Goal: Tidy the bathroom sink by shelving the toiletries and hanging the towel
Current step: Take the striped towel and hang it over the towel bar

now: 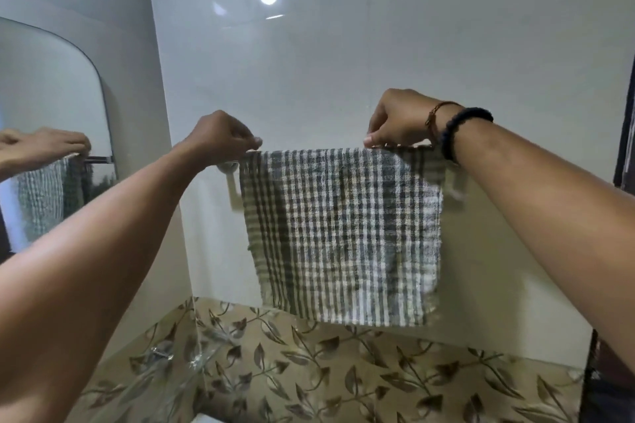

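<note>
A grey-and-cream checked towel point(343, 233) hangs flat over a wall-mounted towel bar, whose chrome left mount point(227, 168) shows beside the cloth. My left hand point(223, 134) pinches the towel's top left corner at the bar. Over at the top right corner, my right hand point(398, 120) grips the cloth's upper edge; its wrist wears a dark bead bracelet and a thin brown band. Most of the bar is hidden under the towel. No toiletries or sink are in view.
A rounded mirror point(51, 134) on the left wall reflects a hand and the towel. Glossy white wall tiles point(343, 45) sit behind the bar, with leaf-patterned tiles point(309, 371) below. A dark door edge point(625, 148) borders the right side.
</note>
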Demonstrator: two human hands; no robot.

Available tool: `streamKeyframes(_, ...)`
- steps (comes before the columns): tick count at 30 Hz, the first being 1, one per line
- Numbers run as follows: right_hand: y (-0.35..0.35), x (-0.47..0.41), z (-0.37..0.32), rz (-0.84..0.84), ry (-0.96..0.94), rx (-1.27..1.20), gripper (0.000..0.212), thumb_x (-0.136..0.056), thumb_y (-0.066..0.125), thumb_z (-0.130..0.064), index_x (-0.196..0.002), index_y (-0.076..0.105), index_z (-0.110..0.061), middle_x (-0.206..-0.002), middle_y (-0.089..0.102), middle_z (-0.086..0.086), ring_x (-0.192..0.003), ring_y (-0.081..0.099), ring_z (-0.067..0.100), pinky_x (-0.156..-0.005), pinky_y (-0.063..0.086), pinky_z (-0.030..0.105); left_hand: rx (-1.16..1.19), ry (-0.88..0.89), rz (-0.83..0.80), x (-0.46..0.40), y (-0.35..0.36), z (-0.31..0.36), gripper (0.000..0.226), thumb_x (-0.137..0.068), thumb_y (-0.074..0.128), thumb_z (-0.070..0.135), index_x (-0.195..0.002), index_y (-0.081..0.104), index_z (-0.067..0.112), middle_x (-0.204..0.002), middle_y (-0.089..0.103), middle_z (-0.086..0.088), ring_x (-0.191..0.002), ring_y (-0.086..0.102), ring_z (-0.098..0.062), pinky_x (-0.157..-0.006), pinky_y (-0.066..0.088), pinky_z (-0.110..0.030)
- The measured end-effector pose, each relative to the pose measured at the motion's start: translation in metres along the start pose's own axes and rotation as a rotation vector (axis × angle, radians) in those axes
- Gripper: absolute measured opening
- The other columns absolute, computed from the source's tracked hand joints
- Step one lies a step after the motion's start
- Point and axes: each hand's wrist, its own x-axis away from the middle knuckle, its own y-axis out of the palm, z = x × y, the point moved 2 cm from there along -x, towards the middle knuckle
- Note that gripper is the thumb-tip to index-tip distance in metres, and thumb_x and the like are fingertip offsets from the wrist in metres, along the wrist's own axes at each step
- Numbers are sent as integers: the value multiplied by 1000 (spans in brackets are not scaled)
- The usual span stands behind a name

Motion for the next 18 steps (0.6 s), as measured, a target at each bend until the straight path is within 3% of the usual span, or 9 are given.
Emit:
streamKeyframes(3, 0, -1, -5, -32, -8, 42, 15, -82, 76, -30, -92, 79, -19, -66, 64, -14, -69, 58, 2, -64, 42, 25, -120, 90, -69, 0, -4, 2, 7, -72, 84, 32, -71, 78, 33, -68, 74, 8, -66, 67, -4, -52, 43, -15)
streamKeyframes(5, 0, -4, -7, -27, -6, 47, 14, -82, 76, -26, -93, 79, -18, -65, 63, -14, -68, 57, 2, -61, 41, 23, -133, 100, -58, -3, -5, 1, 8, -74, 84, 23, -75, 79, 29, -71, 75, 5, -66, 64, -1, -53, 43, -15)
streamKeyframes(8, 2, -6, -9, -19, -4, 62, 16, -85, 74, -22, -98, 78, -15, -66, 62, -11, -69, 58, 8, -70, 42, 25, -167, 59, -41, -8, 0, -6, 8, -83, 75, 17, -77, 78, 20, -76, 75, -4, -67, 67, -14, -53, 43, -17)
streamKeyframes(10, 6, -7, -10, -22, 2, 81, 16, -88, 70, -19, -101, 77, -12, -70, 64, -8, -73, 58, 12, -72, 43, 28, -208, 30, -37, -9, 7, -11, 17, -91, 66, 20, -86, 77, 8, -87, 75, -13, -76, 66, -27, -62, 43, -22)
streamKeyframes(13, 13, -8, -11, -37, 6, 115, 18, -93, 62, -10, -106, 75, -9, -104, 74, 6, -87, 62, 19, -74, 49, 31, -224, 6, -20, -7, 12, -15, 29, -97, 57, 22, -93, 73, -2, -94, 72, -21, -84, 62, -34, -68, 42, -29)
streamKeyframes(15, 15, -8, -11, -38, -1, 107, 20, -94, 59, -10, -107, 74, -10, -113, 72, 8, -95, 62, 21, -78, 50, 32, -223, 35, 48, -6, 10, -16, 29, -96, 58, 21, -89, 72, -3, -90, 72, -22, -85, 63, -37, -70, 47, -33)
streamKeyframes(18, 15, -10, -12, -8, -23, 71, 19, -94, 62, -22, -99, 77, -14, -104, 72, 6, -90, 60, 19, -75, 45, 29, -181, 141, 167, 0, 5, -16, 31, -92, 63, 25, -75, 70, 0, -73, 71, -19, -70, 64, -36, -64, 50, -35)
